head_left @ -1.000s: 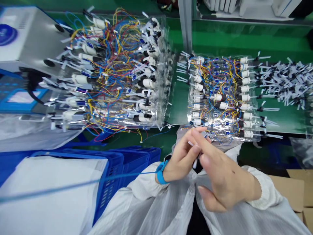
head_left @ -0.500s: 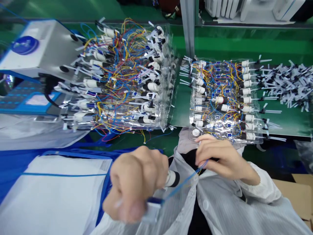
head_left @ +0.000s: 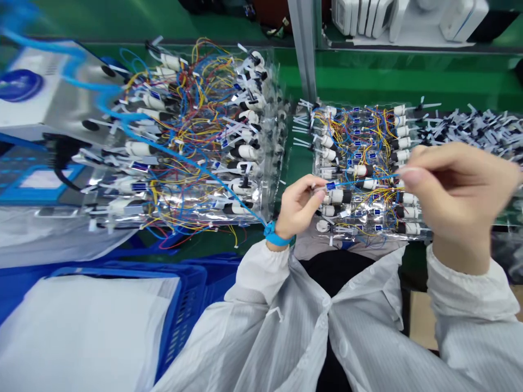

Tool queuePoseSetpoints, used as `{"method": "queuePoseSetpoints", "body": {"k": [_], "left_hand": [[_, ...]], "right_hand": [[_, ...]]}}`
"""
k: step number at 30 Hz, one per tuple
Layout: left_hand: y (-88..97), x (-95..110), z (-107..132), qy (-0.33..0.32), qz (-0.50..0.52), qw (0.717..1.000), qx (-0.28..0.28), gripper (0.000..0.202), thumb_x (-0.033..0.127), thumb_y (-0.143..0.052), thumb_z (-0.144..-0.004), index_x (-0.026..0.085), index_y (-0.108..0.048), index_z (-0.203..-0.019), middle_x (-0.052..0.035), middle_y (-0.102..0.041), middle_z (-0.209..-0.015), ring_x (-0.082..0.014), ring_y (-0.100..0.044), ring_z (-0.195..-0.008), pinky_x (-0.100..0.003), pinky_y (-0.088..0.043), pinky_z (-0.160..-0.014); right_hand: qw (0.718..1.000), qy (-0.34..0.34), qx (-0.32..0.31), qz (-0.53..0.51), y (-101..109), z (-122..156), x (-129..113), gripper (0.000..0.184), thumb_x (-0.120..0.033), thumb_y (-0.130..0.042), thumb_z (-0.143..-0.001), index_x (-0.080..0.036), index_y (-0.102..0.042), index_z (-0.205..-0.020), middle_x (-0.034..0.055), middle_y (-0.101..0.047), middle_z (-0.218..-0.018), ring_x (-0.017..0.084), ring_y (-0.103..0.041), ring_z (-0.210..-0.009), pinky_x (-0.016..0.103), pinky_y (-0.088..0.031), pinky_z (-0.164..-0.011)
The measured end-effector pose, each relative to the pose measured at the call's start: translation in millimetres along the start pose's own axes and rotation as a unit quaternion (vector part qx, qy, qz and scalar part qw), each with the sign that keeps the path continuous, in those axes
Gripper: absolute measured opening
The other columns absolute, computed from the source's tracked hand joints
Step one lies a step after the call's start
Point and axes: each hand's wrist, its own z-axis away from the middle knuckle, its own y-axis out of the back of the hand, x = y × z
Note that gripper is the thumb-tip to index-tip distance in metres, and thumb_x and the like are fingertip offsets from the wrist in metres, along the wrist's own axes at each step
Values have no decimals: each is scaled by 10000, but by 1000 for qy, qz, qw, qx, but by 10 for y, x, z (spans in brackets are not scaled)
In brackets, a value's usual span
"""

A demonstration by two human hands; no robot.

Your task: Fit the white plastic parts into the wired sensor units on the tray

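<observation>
My left hand [head_left: 300, 209], with a blue strap [head_left: 275, 234] around its wrist, pinches a small blue-and-white part [head_left: 330, 186] over the left side of the right-hand clear tray [head_left: 427, 235]. A thin blue wire [head_left: 378, 178] runs from this part to my right hand [head_left: 461, 190]. The fingertips of my right hand are closed on the wire, above the tray's right side. Just beyond my left fingertips is a white cylinder with a black end [head_left: 339, 196]; whether it is held or lies in the tray, I cannot tell.
Stacked clear trays [head_left: 267, 185] of wired white cylinders stand at left, beside a grey box-shaped device [head_left: 61, 109]. A pile of black-and-white pieces [head_left: 469, 130] lies at right. A coiled blue cord [head_left: 196, 160] crosses to my wrist. A metal post [head_left: 303, 49] rises behind.
My left hand has moved forward and right, from near the camera to the tray, with the small part. My right hand has moved right and upward, and the blue wire stretches between them.
</observation>
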Motion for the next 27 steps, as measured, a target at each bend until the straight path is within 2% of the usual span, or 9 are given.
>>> {"method": "queuePoseSetpoints", "body": {"k": [2, 5, 10, 13, 16, 19, 21, 24, 27], "left_hand": [[57, -117, 13, 5, -80, 997, -14, 243, 408, -701, -1010, 176, -761, -1046, -39, -674, -880, -155, -617, -800, -288, -503, -746], [127, -174, 65, 16, -161, 986, -46, 216, 354, -626, -1053, 176, -748, -1050, -44, -688, -899, -172, -635, -839, -317, -521, -802], [208, -94, 183, -12, -191, 981, -33, 369, 264, -639, -1022, 220, -649, -1388, -108, -714, -1221, -248, -683, -1175, -446, -542, -1079], [246, -6, 258, -37, -257, 966, 6, 421, 246, -705, -978, 225, -634, -1392, -113, -682, -1265, -256, -665, -1192, -436, -569, -1040], [277, 73, 330, -45, -316, 948, -4, 376, 273, -810, -930, 221, -686, -1281, -92, -688, -1209, -223, -668, -1064, -370, -589, -904], [306, 134, 399, -45, -313, 949, -15, 322, 283, -858, -902, 209, -709, -1178, -49, -688, -1053, -165, -639, -869, -310, -567, -781], [321, 171, 441, -46, -306, 950, -51, 219, 243, -812, -941, 205, -726, -1139, -38, -681, -1000, -159, -647, -868, -298, -566, -784], [324, 210, 481, -43, -321, 936, -136, 204, 193, -714, -1007, 214, -746, -1207, -54, -687, -1027, -165, -678, -937, -302, -579, -835], [310, 201, 479, -46, -338, 926, -161, 235, 204, -708, -1017, 215, -740, -1250, -59, -688, -1037, -165, -685, -949, -304, -587, -846]], "right_hand": [[999, 20, -11, 33, -78, -24, 150, 158, -298, -748, -993, -221, -754, -855, -13, -674, -735, 106, -573, -648, 283, -418, -582], [991, -27, -92, 97, -153, -9, 331, 206, -335, -731, -992, -216, -730, -824, -27, -645, -680, 103, -511, -564, 272, -375, -526], [954, -4, -168, 248, -121, 108, 527, 215, -321, -695, -1003, -209, -681, -820, -29, -578, -618, 126, -502, -555, 303, -380, -604], [917, 26, -199, 346, -102, 218, 642, 220, -288, -617, -1037, -193, -659, -843, 23, -656, -730, 160, -578, -653, 321, -369, -647], [871, 33, -195, 451, -110, 312, 725, 260, -288, -566, -1060, -182, -654, -840, 59, -686, -785, 182, -581, -677, 343, -307, -627], [837, 28, -173, 519, -107, 332, 700, 276, -273, -548, -1064, -178, -658, -829, 71, -673, -777, 198, -566, -687, 361, -288, -625], [823, 52, -196, 531, -110, 300, 610, 224, -246, -559, -1051, -165, -686, -885, 107, -689, -841, 242, -596, -787, 376, -341, -677], [828, 112, -230, 499, -181, 226, 429, 147, -224, -598, -1033, -148, -724, -1025, 170, -725, -1032, 333, -604, -1007, 438, -405, -806], [844, 167, -285, 422, -339, 182, 321, 158, -180, -574, -1047, -160, -730, -1068, 156, -731, -1110, 326, -591, -1052, 463, -412, -857]]}}
